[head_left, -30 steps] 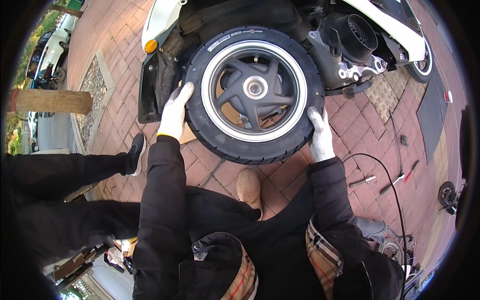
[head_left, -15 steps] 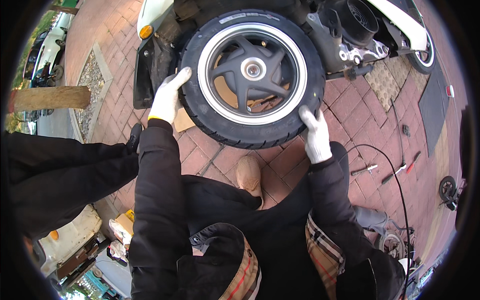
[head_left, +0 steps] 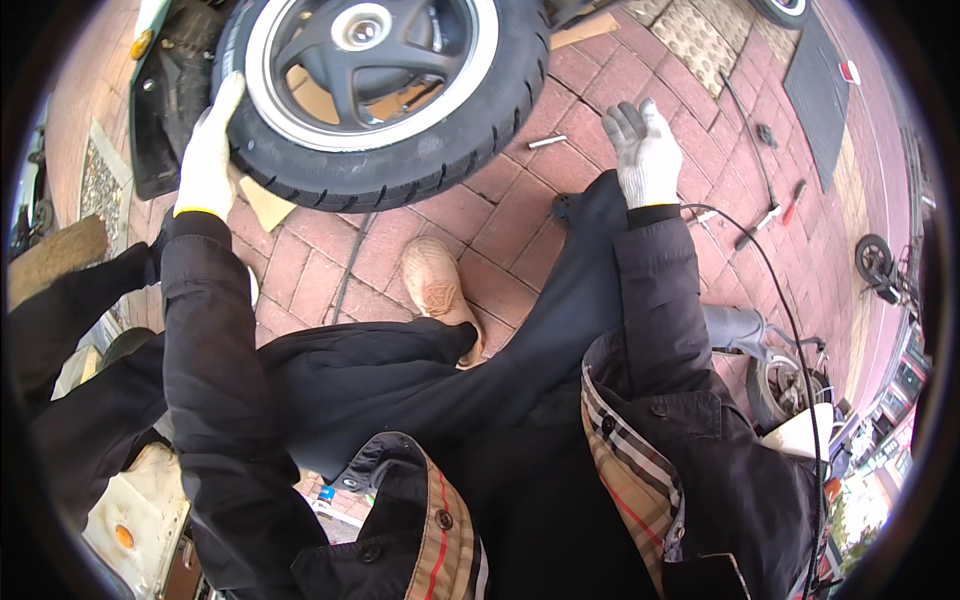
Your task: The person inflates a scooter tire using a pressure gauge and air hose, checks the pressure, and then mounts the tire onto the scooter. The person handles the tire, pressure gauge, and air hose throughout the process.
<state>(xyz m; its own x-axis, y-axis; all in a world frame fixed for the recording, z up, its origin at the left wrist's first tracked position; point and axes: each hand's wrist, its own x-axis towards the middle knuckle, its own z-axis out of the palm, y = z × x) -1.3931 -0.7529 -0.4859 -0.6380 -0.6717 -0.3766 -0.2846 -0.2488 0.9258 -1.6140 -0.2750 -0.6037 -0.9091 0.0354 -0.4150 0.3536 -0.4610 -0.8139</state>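
A scooter wheel [head_left: 362, 28] with a black tyre, dark spokes and a silver rim stands in front of me at the upper left. My left hand [head_left: 208, 150], in a white glove, grips the tyre's left edge; the thumb shows along the sidewall and the other fingers are mostly hidden. My right hand [head_left: 645, 155], gloved in white with a greyish palm, is held up apart from the tyre, over the paving. Its palm is turned up, its fingers are loosely spread, and it holds nothing.
A short metal rod [head_left: 547, 142] lies on the red brick paving. Farther right are a red-handled tool [head_left: 794, 200], a black-handled tool [head_left: 757, 228] and a dark mat [head_left: 815, 115]. Cardboard [head_left: 265, 203] lies below the tyre. Another person's dark-trousered leg [head_left: 80, 300] is at left.
My right hand has let go of the tyre's right side, moved away and turned palm up. My left hand stays on the tyre. The view has shifted, so the wheel sits farther up and left.
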